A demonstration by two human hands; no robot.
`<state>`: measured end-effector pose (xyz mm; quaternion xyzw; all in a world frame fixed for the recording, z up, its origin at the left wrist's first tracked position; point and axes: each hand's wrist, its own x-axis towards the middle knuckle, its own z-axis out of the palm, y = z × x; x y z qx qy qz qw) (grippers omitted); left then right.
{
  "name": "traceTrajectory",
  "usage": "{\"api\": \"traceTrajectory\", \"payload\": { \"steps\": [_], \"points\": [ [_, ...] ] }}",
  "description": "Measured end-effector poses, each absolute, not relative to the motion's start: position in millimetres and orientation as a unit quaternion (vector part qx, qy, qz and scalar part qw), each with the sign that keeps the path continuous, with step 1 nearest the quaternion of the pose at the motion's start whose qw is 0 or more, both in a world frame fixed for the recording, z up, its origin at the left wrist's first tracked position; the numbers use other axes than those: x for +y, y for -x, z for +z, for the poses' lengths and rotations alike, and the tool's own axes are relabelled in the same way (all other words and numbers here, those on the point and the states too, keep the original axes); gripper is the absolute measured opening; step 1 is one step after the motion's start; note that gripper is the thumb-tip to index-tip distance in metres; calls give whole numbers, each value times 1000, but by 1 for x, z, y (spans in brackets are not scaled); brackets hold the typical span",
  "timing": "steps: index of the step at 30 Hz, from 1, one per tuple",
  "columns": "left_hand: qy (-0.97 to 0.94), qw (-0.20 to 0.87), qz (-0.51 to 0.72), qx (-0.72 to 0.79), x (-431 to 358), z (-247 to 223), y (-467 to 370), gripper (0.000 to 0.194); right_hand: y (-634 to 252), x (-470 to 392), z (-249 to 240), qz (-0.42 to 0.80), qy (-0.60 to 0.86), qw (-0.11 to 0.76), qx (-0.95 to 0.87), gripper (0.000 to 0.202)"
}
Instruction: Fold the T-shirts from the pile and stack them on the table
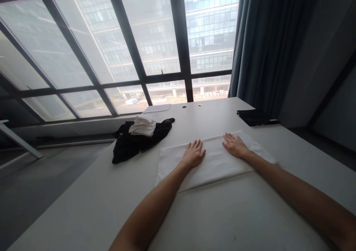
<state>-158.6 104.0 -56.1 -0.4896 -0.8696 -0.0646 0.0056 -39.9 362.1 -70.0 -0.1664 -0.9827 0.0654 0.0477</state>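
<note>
A white cloth, folded into a wide rectangle, lies flat on the white table. On its left part rests my left hand, palm down with the fingers spread near the far edge. My right hand lies palm down on the right part of the cloth, its fingers apart and pointing to the far left. Neither hand grips anything. Faint creases show in the cloth between and below the hands.
Black clothing lies crumpled at the table's left edge, with a bunched white cloth on top. Folded black fabric is at the right edge. White paper lies at the far edge, near the windows. A dark curtain hangs beyond.
</note>
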Motion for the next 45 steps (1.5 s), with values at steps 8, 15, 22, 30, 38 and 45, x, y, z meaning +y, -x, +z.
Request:
{"api": "traceTrajectory", "payload": {
  "steps": [8,15,22,30,38,45],
  "points": [
    [491,-8,-71,-868,98,-51,163,68,21,427,-76,37,212,62,-975,63],
    [440,9,-48,-897,17,-50,211,69,21,420,-74,46,193,97,-975,59],
    [418,63,-42,-905,-12,-53,226,59,2,379,-65,40,251,202,-946,53],
    [421,93,-83,-899,-12,-46,223,56,-56,302,-80,49,229,102,-967,61],
    [341,66,-69,-935,-10,-21,226,38,-55,308,-75,72,241,59,-966,62],
    [349,-30,-72,-934,-28,-15,248,41,-56,316,-70,81,204,53,-974,62]
  ]
}}
